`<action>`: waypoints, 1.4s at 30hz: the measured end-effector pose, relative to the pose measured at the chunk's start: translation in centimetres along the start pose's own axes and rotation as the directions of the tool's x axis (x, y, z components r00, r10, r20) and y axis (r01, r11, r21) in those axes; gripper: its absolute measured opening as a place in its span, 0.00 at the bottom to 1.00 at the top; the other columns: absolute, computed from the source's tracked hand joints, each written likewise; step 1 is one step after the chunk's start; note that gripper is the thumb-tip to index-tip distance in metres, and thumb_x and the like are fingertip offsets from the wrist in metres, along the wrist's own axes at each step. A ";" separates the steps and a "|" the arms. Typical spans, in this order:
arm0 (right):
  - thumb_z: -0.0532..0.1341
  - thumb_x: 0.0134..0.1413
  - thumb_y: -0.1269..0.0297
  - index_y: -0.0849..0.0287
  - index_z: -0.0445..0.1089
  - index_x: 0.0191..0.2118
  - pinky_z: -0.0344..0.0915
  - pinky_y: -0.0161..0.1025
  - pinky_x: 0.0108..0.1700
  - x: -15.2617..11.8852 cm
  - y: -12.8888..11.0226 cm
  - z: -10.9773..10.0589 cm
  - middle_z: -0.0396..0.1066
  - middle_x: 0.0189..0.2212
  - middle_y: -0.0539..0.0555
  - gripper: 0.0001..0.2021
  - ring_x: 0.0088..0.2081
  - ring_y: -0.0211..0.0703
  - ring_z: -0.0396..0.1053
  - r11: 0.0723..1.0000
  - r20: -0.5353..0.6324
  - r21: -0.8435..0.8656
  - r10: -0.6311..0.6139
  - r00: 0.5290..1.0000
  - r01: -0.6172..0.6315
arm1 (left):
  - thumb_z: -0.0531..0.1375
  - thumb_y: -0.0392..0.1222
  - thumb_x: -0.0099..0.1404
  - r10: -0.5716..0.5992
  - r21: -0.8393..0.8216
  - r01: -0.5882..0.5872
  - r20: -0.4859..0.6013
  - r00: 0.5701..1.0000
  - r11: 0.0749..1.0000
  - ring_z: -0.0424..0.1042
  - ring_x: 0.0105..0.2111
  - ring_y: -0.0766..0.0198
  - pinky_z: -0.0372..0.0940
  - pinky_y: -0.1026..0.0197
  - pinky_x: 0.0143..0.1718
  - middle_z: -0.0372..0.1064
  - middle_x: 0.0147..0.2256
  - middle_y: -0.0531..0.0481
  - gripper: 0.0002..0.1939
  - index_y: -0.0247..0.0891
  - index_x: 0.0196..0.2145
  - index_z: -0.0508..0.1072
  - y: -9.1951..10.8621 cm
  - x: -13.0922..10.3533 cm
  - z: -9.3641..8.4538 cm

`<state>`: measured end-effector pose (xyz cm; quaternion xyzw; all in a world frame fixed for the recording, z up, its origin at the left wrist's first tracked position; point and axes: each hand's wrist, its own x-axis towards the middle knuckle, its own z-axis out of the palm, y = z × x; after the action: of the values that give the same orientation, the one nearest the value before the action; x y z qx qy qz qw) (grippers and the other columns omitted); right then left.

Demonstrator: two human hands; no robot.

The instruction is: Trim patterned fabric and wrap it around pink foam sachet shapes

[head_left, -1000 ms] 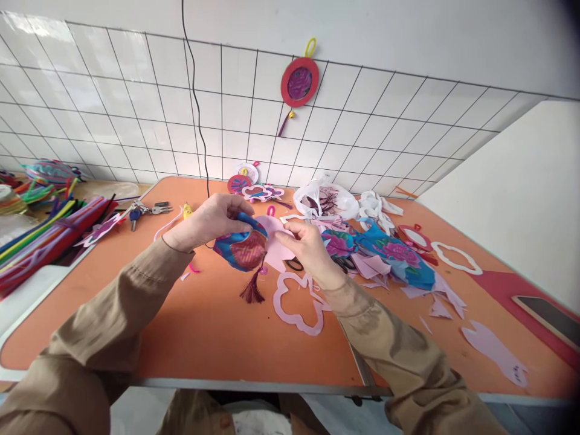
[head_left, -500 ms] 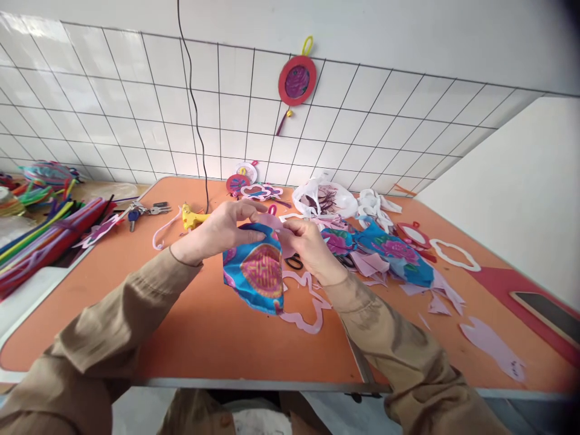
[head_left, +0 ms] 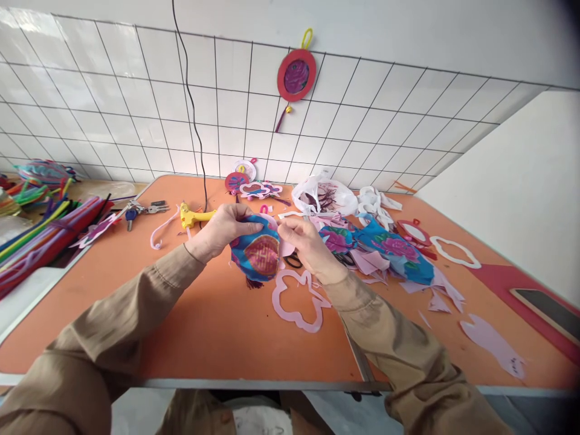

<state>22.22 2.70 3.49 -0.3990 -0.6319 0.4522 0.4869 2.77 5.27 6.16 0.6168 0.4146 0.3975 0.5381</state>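
Observation:
Blue patterned fabric (head_left: pixel 261 251) with a red and gold motif lies against a pink shape, whose edge shows behind it. My left hand (head_left: pixel 228 228) pinches both at their upper left, thumb on the fabric. At the right edge my right hand (head_left: pixel 304 241) is closed, its thumb and forefinger pressed together; what lies between them is too small to make out. A pink loop (head_left: pixel 264 209) shows at the top and a dark tassel (head_left: pixel 254 283) below the fabric. Under the hands, a pink cloud-shaped paper outline (head_left: pixel 277 302) rests on the orange table (head_left: pixel 199 338).
A yellow glue gun (head_left: pixel 193 217) and keys (head_left: pixel 131 215) lie left, near pipe cleaners (head_left: pixel 54 248). Blue floral fabric (head_left: pixel 394 248), pink scraps, a white plastic bag (head_left: pixel 347 199) and black scissor handles (head_left: pixel 293 260) are right. A phone (head_left: pixel 548 314) lies far right.
The blue fabric's lower part has drawn upward, and the dark tassel and more of the pink outline now show below. My left hand has shifted slightly left.

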 end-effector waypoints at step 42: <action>0.65 0.50 0.57 0.59 0.68 0.24 0.52 0.36 0.28 0.0 -0.6 -0.3 0.58 0.20 0.46 0.13 0.24 0.34 0.55 0.991 -0.158 -0.105 -0.097 0.983 0.081 | 0.68 0.50 0.56 0.130 0.035 -0.136 0.141 0.981 0.990 0.54 0.19 0.72 0.50 0.64 0.21 0.57 0.16 0.54 0.22 0.35 0.15 0.66 0.2 0.1 -0.6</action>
<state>22.44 2.53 4.10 -0.4293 -0.6286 0.3643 0.5365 2.24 5.50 6.42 0.6810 0.3429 0.3798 0.5238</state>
